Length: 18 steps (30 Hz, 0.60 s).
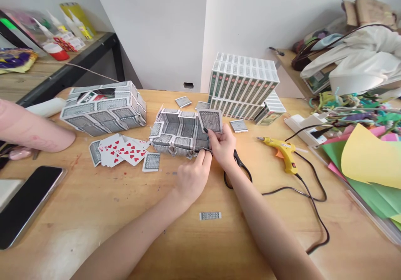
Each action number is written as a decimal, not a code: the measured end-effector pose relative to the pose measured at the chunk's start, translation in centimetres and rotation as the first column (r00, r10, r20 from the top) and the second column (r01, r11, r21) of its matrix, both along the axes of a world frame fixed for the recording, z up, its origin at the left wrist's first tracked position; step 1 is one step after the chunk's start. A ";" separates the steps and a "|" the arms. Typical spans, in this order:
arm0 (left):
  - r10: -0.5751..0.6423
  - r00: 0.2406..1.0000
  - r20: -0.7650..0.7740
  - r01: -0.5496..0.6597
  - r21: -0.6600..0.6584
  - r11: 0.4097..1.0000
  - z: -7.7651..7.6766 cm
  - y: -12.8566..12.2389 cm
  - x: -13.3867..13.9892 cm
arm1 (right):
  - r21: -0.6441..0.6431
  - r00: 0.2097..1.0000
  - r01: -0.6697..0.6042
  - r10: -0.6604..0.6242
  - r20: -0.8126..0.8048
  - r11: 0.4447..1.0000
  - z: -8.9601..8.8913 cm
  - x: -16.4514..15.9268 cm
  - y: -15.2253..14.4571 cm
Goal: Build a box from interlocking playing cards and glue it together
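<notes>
In the head view, my right hand point(224, 145) pinches a grey-backed playing card point(211, 120), held upright at the right end of an open box made of playing cards point(175, 141). My left hand point(194, 172) is closed, its fingertips on the near right corner of that box; exactly what they grip is partly hidden. To the left lie loose playing cards point(123, 150), some showing red hearts, and one face-down card point(151, 162). Black-handled scissors point(242, 167) lie partly hidden beside my right hand. A cut card strip point(210, 216) rests nearer to me.
A larger card-covered box point(105, 109) stands at the left. Behind are stacked card packs point(241, 84). A yellow glue gun point(283, 151) with its cable, a white power strip point(305, 127) and coloured paper point(372, 159) occupy the right. A phone point(29, 205) and pink cylinder point(34, 125) are at the left.
</notes>
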<state>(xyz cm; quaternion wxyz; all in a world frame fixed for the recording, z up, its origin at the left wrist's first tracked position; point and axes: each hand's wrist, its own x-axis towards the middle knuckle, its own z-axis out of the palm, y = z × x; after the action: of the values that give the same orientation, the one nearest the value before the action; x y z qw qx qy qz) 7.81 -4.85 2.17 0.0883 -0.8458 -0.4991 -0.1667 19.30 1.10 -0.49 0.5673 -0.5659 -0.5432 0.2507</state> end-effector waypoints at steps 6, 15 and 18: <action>0.031 1.000 -0.005 -0.031 -0.071 0.997 0.0 0.3 -0.1 | 0.016 0.999 0.000 0.001 -0.041 1.000 -0.1 0.2 0.0; -0.042 0.962 0.271 0.048 -0.014 0.999 -2.4 0.5 -1.0 | 0.042 0.978 -0.095 0.101 -0.185 0.995 1.3 0.6 -0.2; -0.058 0.942 0.332 0.046 0.043 0.998 -2.5 0.6 -1.2 | 0.097 0.979 -0.072 0.090 -0.185 0.993 2.4 1.1 0.0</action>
<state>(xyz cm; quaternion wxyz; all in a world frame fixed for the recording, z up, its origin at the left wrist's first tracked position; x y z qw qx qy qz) 6.58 -4.24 -0.36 0.0131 -0.8166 -0.4814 -0.3181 20.37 1.09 1.95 0.6305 -0.4908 -0.5203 0.3015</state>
